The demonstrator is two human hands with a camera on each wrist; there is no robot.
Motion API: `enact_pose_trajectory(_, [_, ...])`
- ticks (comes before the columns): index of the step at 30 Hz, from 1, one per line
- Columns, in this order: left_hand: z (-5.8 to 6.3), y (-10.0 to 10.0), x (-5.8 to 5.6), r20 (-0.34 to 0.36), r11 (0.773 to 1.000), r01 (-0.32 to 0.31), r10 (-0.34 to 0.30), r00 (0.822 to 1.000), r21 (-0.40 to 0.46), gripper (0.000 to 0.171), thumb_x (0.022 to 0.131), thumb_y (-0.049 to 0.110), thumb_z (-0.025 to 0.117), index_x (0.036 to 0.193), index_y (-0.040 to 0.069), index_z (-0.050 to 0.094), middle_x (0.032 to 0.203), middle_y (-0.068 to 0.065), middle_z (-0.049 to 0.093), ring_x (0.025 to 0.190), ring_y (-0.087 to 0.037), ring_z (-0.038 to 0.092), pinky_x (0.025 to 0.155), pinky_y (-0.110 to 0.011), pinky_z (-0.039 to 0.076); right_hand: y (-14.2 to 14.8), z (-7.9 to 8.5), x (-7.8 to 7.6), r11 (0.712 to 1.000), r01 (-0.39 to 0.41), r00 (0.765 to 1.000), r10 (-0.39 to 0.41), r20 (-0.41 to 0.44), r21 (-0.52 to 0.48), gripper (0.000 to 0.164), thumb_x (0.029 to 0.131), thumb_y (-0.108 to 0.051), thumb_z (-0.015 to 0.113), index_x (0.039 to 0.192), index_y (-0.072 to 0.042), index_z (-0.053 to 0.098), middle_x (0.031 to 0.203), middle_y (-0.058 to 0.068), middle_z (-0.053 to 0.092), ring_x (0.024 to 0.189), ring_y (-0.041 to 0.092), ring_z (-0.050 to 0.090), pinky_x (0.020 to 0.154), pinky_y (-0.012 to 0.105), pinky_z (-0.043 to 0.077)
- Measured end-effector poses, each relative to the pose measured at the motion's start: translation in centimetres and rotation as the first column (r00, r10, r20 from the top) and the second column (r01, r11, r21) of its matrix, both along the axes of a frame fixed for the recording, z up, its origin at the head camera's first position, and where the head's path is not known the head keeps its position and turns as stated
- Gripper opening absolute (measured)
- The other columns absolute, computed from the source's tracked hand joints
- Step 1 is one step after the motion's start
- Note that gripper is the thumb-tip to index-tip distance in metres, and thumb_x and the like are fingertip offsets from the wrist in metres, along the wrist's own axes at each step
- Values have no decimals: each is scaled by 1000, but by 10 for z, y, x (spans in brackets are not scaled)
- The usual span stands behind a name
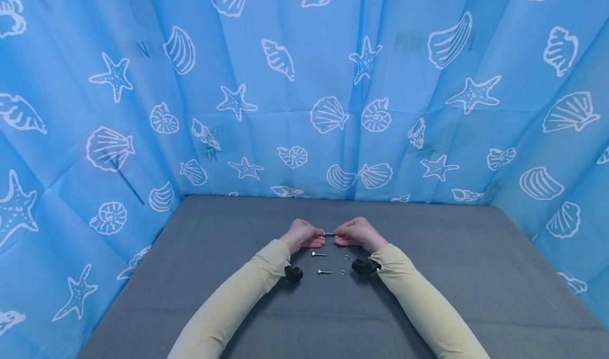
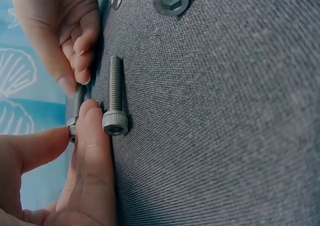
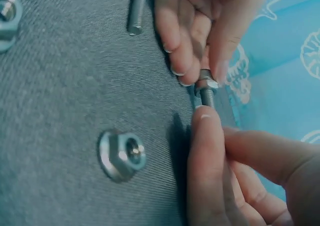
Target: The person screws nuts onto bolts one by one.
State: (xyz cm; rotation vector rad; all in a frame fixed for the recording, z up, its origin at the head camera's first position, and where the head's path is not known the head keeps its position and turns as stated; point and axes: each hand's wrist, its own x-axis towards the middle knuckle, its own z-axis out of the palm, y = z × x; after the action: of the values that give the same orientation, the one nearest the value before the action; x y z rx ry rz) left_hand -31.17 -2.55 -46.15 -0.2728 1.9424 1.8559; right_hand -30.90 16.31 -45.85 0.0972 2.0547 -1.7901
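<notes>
Over the grey surface, both hands meet at one metal bolt (image 1: 329,235), held lengthwise between them. My left hand (image 1: 304,235) pinches its head end between thumb and fingers. At the other end, the thumb and fingers of my right hand (image 1: 357,233) pinch the threaded shank. A flange nut (image 3: 212,84) shows on the bolt close to the left fingertips; its exact seat is partly hidden by them. Just nearer than the hands lies a loose socket-head bolt (image 2: 115,98), with a second bolt (image 1: 324,272) beyond it toward me.
Two loose flange nuts lie right of the bolts: one nut (image 3: 122,155) near my right hand, another nut (image 1: 342,273) closer to me. Black wrist devices (image 1: 294,274) sit at both cuffs. A blue shell-patterned curtain (image 1: 304,110) borders the grey padded table (image 1: 238,216).
</notes>
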Motion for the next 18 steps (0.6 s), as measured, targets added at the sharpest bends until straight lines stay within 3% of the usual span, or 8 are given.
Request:
enact_pose_trajectory(6, [3,2,1,-20,1000,-8,8,1000,-28,10,90,3,65,94,-6,64,74,-13,69,62,-15,68,63,-28,58,-4,1,0,999,34,999,-33,-19,42,19,91,2,60,103,16,63,73,11,68,65,13,67,64,26,58])
enact_pose_trajectory(11, [3,1,0,-6,1000,1,-1,1000,-5,16,91,6,65,99,-8,63,77,-15,70,66,-17,70,65,-28,58,-3,2,1,998,53,998,-53,-15,31,20,91,1,61,105,15,64,78,13,69,68,14,68,66,27,58])
enact_pose_trajectory(18, [0,-8,2,8,997,72,-73,997,35,26,94,16,63,108,-6,63,85,-14,71,70,-15,69,68,-28,58,12,0,7,999,-45,997,43,-58,-28,31,98,-7,53,119,16,56,97,19,68,81,17,68,72,27,58])
